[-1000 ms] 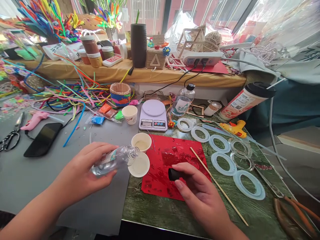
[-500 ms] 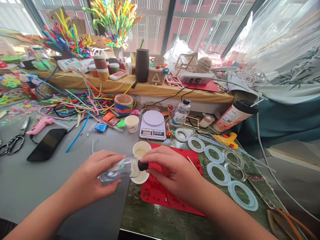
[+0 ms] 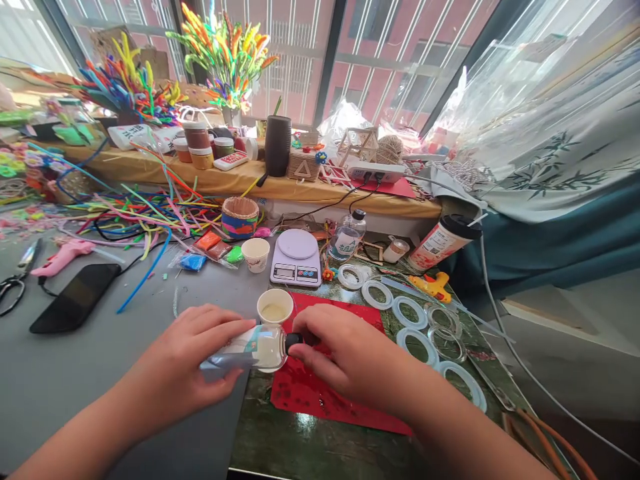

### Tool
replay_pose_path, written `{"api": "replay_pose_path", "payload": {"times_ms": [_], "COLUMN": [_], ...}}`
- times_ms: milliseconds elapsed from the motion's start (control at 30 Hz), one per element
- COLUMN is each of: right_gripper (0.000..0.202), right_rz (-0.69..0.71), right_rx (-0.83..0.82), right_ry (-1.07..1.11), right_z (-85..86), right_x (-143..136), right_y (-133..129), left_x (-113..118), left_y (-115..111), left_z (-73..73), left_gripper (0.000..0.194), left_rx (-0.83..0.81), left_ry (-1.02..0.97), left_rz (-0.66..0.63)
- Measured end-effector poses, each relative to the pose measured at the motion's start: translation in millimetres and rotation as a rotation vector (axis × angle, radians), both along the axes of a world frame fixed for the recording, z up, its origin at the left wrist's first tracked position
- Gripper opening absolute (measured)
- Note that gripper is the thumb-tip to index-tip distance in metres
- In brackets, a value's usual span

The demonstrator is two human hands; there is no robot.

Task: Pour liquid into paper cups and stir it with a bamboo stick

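A clear bottle lies nearly level between my hands, its black cap pointing right. My left hand wraps round the bottle's body. The fingers of my right hand are closed on the cap. Just behind the bottle stands a paper cup with some pale liquid in it. Another cup is mostly hidden under the bottle. A red sheet lies beneath my right hand.
Behind the cups are a white scale, an upright paper cup and a second bottle. Ring molds lie at the right, near pliers. A phone and scissors lie at the left.
The view has shifted, so the table items appear farther left. My right fingers have closed in more tightly round the black cap, and the bottle has turned closer to level.
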State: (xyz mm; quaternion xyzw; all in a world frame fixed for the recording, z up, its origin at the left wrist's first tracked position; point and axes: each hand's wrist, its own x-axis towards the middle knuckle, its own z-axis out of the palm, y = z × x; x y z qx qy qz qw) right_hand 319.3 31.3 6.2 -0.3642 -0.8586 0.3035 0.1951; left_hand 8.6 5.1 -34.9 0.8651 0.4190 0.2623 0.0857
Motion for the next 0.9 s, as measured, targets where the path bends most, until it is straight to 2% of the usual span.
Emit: {"api": "replay_pose_path", "payload": {"times_ms": [100, 233, 267, 400, 433, 467, 567, 667, 767, 833, 900], "right_gripper": [0.031, 0.04, 0.043, 0.06, 0.061, 0.06, 0.046, 0.048, 0.044, 0.048, 0.06], "right_rz": [-0.033, 0.046, 0.023, -0.162, -0.197, -0.227, -0.255, -0.147, -0.027, -0.05, -0.141], "right_rx": [0.054, 0.104, 0.038, -0.464, -0.509, -0.488, -0.276, -0.194, -0.124, -0.227, -0.439], "right_ry": [-0.066, -0.052, -0.044, 0.031, 0.047, 0.059, 0.075, 0.068, 0.009, 0.004, 0.044], "right_z": [-2.9, -1.8, -1.0, -0.5, -0.8, -0.9, 2.3, 9.9, 15.0, 13.9, 10.4], "right_x": [-1.8, -0.1, 0.2, -1.8, -2.6, -3.1, -1.7, 3.3, 6.7, 6.4, 5.5], "right_y": [-3.1, -6.9, -7.7, -10.2, -10.9, -11.6, -13.8, -15.4, -16.9, -18.0, -19.2], "left_x": [0.5, 2.8, 3.4, 4.5, 4.8, 5.2, 8.7, 14.3, 17.8, 18.6, 18.6], "left_y": [-0.7, -0.6, -0.2, 1.6, 1.5, 1.1, -2.3, -6.5, -8.4, -8.7, -9.6], "left_z": [-1.3, 5.4, 8.5, 18.0, 18.0, 16.9, 8.8, 1.6, 2.3, 6.8, 11.8], "left_gripper": [0.05, 0.049, 0.049, 0.056, 0.057, 0.057, 0.055, 0.055, 0.056, 0.058, 0.06], "left_rx": [0.011, 0.025, 0.033, 0.068, 0.065, 0.058, 0.009, -0.033, -0.03, 0.024, 0.094], "left_ry": [-0.015, -0.045, -0.038, 0.008, 0.015, 0.012, -0.026, -0.065, -0.07, -0.052, -0.036], "left_rz": [-0.011, -0.035, -0.047, -0.059, -0.059, -0.057, -0.059, -0.045, -0.046, -0.058, -0.058]}}
